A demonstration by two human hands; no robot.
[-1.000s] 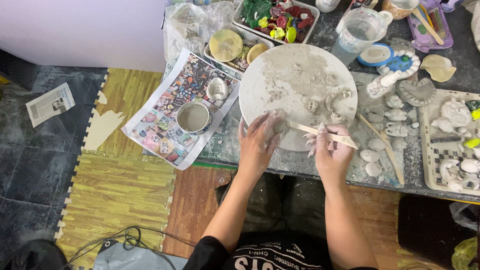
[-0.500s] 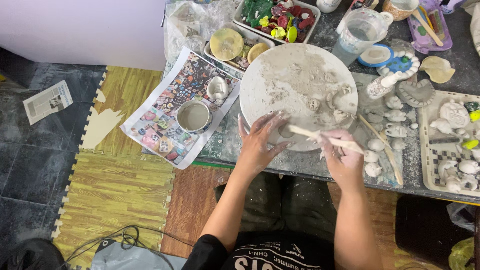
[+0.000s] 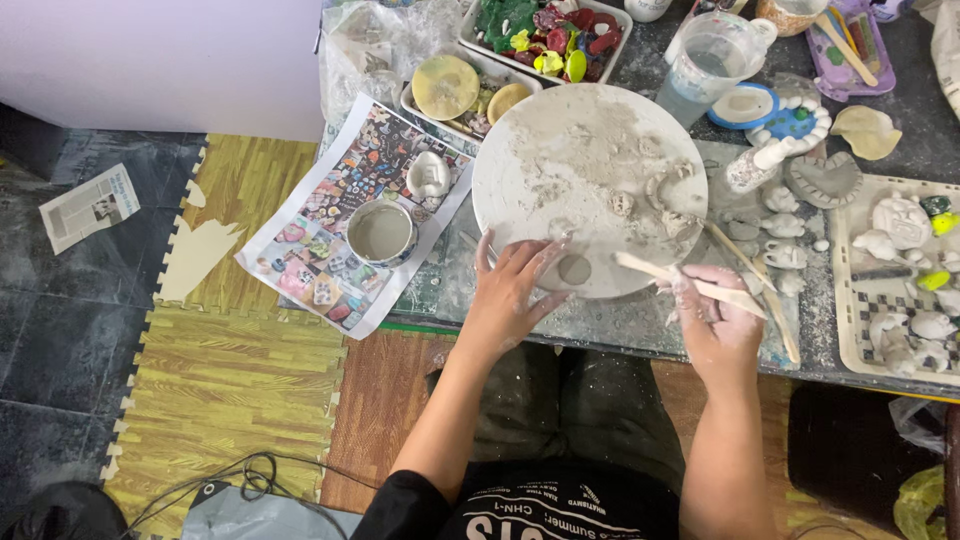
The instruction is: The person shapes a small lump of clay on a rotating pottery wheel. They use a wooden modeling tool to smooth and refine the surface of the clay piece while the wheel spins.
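Observation:
A large round white board [image 3: 570, 160], dusted with clay, lies on the table with small clay lumps [image 3: 660, 195] on its right half. A flat round clay disc [image 3: 574, 269] sits at the board's near edge. My left hand [image 3: 510, 285] rests open on that edge, fingers spread, fingertips beside the disc. My right hand [image 3: 715, 315], smeared with clay, grips a wooden modelling stick [image 3: 650, 270] whose tip points left toward the disc.
A small bowl of grey slip [image 3: 381, 232] stands on a colourful printed sheet [image 3: 315, 270]. A water jug [image 3: 712, 62], trays of coloured pieces [image 3: 545, 35] and a tray of white clay figures [image 3: 905, 275] ring the board. Foam mats [image 3: 230, 370] cover the floor.
My left hand has flattened on the board's edge with the fingers spread, uncovering the clay disc. My right hand has held the stick throughout.

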